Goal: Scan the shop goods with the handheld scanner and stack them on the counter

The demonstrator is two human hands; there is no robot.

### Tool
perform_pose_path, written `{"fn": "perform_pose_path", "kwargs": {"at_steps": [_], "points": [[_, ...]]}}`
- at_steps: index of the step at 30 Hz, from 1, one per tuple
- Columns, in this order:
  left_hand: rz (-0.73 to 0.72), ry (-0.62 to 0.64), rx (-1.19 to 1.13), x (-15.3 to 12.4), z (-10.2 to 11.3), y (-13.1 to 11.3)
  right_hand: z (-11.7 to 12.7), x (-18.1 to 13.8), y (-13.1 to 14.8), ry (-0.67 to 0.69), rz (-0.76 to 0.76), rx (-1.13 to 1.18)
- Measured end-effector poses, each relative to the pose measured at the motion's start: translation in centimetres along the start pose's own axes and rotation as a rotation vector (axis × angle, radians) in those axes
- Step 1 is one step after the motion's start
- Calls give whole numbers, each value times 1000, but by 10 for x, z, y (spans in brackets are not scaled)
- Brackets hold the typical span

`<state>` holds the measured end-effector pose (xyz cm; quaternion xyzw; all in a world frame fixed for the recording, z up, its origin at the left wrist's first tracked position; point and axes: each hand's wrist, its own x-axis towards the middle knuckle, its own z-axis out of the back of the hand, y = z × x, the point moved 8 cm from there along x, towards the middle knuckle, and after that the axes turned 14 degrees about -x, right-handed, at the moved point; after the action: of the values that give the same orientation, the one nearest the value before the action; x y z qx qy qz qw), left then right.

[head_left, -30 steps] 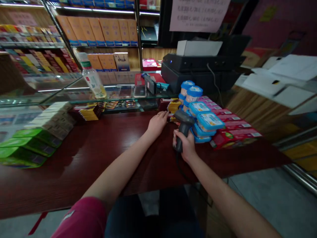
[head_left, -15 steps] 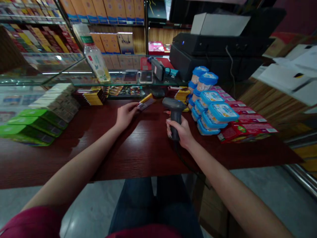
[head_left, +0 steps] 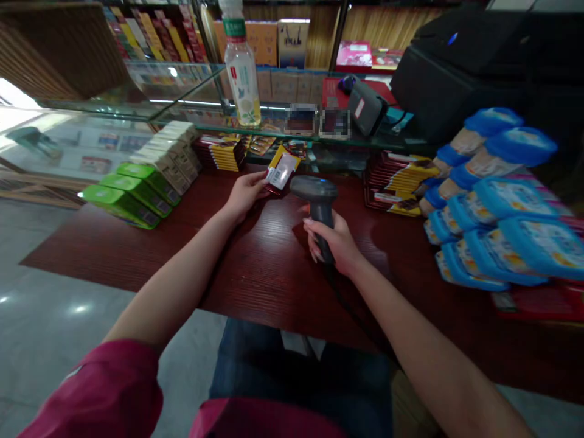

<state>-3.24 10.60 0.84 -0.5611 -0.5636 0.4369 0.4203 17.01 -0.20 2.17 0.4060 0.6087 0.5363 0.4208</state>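
Note:
My left hand (head_left: 247, 196) pinches the lower left edge of a flat yellow and dark red packet (head_left: 282, 170), which is tilted with its pale barcode side facing up. A dark grey barcode scanner (head_left: 322, 210) is wrapped in my right hand (head_left: 340, 243), its head directed left at the packet, with a small gap between the two. From the scanner's handle a black cable runs down over the counter's front edge. Similar packets lie in a stack (head_left: 396, 182) to the right and another stack (head_left: 221, 152) to the left.
Green boxes (head_left: 132, 191) and white boxes (head_left: 171, 152) stand in rows on the left of the dark red wooden counter (head_left: 255, 267). Blue-lidded tubs (head_left: 511, 228) are piled on the right. A drink bottle (head_left: 243, 76) stands on the glass shelf behind.
The view has turned left and moved closer. My left hand has tilted the packet so its barcode side now shows. The scanner is nearer to the packet.

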Motion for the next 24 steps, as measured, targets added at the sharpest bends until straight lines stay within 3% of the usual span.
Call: {"fn": "perform_pose_path", "kwargs": {"at_steps": [11, 17, 20, 24], "points": [[-47, 64, 125, -2, -1, -4, 3, -4, 3, -41, 42, -22], [-53, 1, 77, 1, 4, -1, 9, -7, 2, -81, 43, -20], [-215, -102, 167, 2, 20, -24, 9, -10, 0, -86, 37, -30], [-623, -336, 480, -15, 53, -86, 8, -13, -2, -88, 12, -70]]}}
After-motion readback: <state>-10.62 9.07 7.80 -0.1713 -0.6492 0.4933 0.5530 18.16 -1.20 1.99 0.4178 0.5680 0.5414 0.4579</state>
